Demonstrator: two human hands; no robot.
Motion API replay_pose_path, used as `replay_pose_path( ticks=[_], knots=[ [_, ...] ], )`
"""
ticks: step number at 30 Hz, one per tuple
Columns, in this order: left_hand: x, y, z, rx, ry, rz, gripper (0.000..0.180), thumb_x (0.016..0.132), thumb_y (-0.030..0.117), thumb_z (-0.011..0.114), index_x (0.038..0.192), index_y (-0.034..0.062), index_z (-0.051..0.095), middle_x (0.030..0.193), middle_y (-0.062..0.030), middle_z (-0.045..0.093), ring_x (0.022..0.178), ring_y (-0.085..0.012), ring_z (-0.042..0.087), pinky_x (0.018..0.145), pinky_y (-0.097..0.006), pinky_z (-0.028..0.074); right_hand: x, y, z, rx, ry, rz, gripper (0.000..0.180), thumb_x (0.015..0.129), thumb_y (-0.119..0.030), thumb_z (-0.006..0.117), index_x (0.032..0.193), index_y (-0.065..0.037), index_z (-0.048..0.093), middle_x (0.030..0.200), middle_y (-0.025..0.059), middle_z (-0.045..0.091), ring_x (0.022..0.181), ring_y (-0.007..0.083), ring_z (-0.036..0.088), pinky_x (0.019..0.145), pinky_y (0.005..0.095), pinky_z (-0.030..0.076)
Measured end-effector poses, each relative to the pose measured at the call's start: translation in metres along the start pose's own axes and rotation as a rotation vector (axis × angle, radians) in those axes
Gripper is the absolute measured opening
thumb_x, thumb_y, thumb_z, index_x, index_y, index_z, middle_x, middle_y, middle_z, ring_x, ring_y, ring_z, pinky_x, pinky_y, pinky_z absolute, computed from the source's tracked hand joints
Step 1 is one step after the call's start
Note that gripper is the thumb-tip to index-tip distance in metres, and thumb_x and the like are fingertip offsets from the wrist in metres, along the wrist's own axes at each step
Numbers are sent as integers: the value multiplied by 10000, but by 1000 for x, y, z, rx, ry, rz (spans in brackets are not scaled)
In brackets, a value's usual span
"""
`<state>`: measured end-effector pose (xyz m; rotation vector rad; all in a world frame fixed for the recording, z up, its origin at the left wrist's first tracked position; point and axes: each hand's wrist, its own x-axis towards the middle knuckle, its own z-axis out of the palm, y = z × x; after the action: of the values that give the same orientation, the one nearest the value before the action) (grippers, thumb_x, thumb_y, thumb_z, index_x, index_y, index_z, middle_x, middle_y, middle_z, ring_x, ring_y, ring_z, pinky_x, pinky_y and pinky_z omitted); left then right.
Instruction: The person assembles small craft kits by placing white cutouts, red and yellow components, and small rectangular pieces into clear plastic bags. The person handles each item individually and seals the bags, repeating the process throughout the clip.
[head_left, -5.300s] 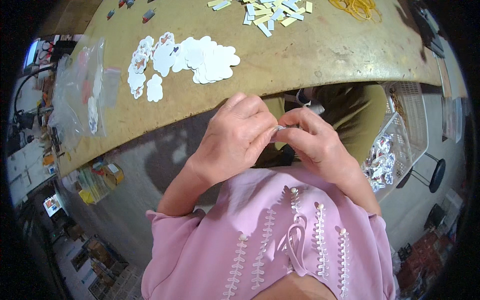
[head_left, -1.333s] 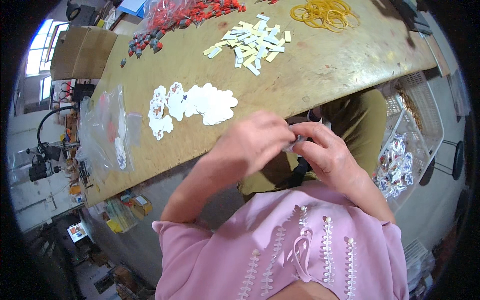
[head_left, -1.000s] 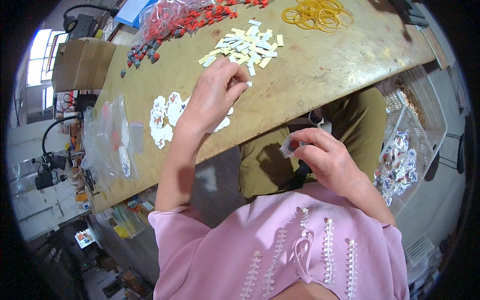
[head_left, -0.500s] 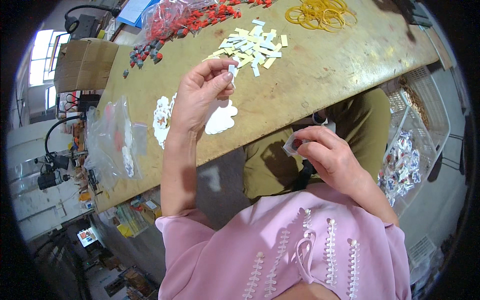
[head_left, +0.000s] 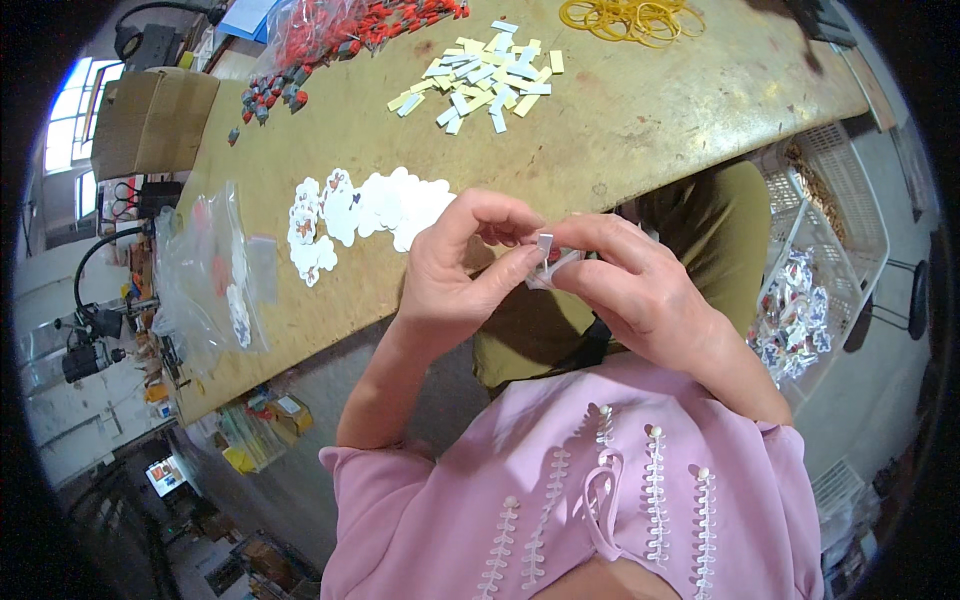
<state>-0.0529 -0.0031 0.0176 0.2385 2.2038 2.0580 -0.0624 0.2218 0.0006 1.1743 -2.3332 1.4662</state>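
Just past the near edge of the table, above my lap, my two hands meet. My left hand [head_left: 455,275] pinches a small white strip [head_left: 545,242] between thumb and forefinger. Facing it, my right hand [head_left: 645,285] grips a small clear plastic bag [head_left: 542,280] with something red inside; the fingers hide most of it. The strip's end is at the bag, but whether it is inside I cannot tell. Farther off on the table lies a loose pile of white and pale yellow strips [head_left: 480,78]. White scalloped cutouts [head_left: 390,205], some printed, spread beyond my left hand.
Small red and grey parts [head_left: 385,28] lie at the far left, yellow rubber bands [head_left: 635,20] at the far side. A large clear bag [head_left: 210,275] rests on the table's left end, near a cardboard box [head_left: 155,120]. A plastic basket [head_left: 862,245] with packed pieces stands right.
My left hand has come down and right from over the table with the strip. My right hand has moved left and slightly up with the bag, so the two now meet.
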Motion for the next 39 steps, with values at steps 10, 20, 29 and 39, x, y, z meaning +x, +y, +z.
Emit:
replay_pose_path(
  ticks=[10,20,29,39],
  knots=[
    [15,20,-35,483,205,242,141,917,-26,731,1049,16,758,928,-58,730,823,-146,659,760,-297,540,-3,1,-9,-23,-10,33,186,823,17,710,1004,2,670,1220,185,693,1119,386,700,931,435,592],
    [112,-6,-110,819,170,82,183,958,80,700,1122,17,751,980,-118,738,877,-200,708,794,-333,558,-1,-1,-29,-75,68,103,255,777,108,718,1008,2,702,1111,161,699,1015,360,705,817,415,592],
    [205,-47,-190,1329,343,304,182,932,138,680,1092,102,759,1164,-152,727,1092,-381,704,953,-489,561,-7,13,-44,42,92,321,179,869,100,737,1007,-10,708,1074,146,721,949,317,726,791,371,585],
    [223,-49,-179,1322,259,282,295,954,255,768,1192,81,754,1073,-157,765,968,-289,751,890,-410,579,18,56,-78,207,63,491,132,911,29,734,1041,13,727,966,97,728,883,210,712,785,308,563]
  ],
)
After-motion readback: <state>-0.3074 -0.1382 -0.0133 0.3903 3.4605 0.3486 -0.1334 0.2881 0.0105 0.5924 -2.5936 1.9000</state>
